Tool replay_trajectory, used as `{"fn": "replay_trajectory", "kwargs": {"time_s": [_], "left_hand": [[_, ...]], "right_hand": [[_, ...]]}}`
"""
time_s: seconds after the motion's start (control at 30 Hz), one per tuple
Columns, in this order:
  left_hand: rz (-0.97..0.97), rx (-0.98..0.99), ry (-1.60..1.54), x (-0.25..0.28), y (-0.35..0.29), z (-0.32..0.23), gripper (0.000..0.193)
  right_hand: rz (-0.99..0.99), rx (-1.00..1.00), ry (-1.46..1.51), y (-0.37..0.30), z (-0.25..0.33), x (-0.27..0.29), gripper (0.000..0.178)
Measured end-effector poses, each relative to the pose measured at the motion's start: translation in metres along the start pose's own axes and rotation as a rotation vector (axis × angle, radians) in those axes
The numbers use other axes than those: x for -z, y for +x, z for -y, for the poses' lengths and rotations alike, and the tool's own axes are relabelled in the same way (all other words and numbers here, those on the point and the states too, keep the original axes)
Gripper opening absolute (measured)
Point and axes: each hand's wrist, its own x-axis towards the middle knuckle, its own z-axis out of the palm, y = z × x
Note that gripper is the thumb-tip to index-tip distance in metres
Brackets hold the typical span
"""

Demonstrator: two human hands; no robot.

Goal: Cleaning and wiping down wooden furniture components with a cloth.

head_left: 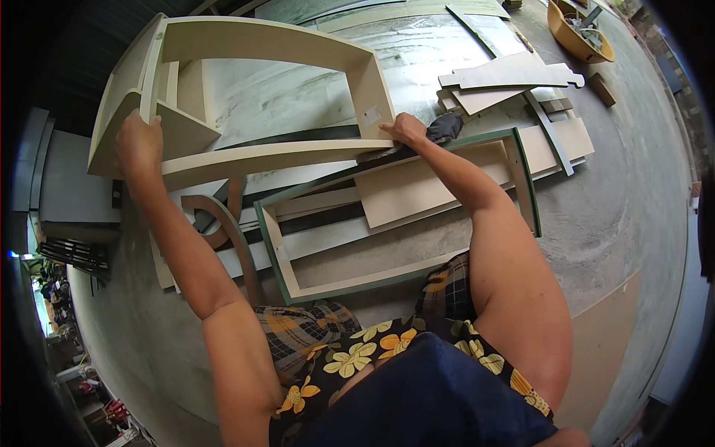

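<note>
A cream-coloured wooden frame (pixel 261 155), like an open cabinet carcass with side panels, is tilted up in front of me. My left hand (pixel 140 145) is closed round an upright at its left side. At its near right corner, beside a small white label, my right hand (pixel 406 130) grips the edge, its thumb towards the inside. Some of the right fingers are hidden behind that corner. Just right of this hand is a dark grey, shoe-like thing (pixel 445 128). Nearer to me lies a long rectangular frame (pixel 372 284) with green outer edges, below both hands.
Flat boards (pixel 514 77) and strips are stacked at the right. A curved wooden piece (pixel 240 242) lies beside the green-edged frame. An orange tub (pixel 558 33) with tools stands far right, near a small wood block (pixel 602 89). Grey panels (pixel 80 175) stand at the left.
</note>
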Motion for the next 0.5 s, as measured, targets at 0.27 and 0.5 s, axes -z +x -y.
{"fn": "replay_trajectory", "kwargs": {"time_s": [0.27, 0.5], "left_hand": [[0.046, -0.107, 0.04, 0.004, 0.017, -0.023, 0.039], [0.231, -0.118, 0.05, 0.021, 0.036, -0.052, 0.042]], "right_hand": [[0.073, 0.031, -0.06, 0.012, -0.016, -0.004, 0.063], [0.115, 0.017, -0.061, 0.028, -0.021, -0.002, 0.066]]}}
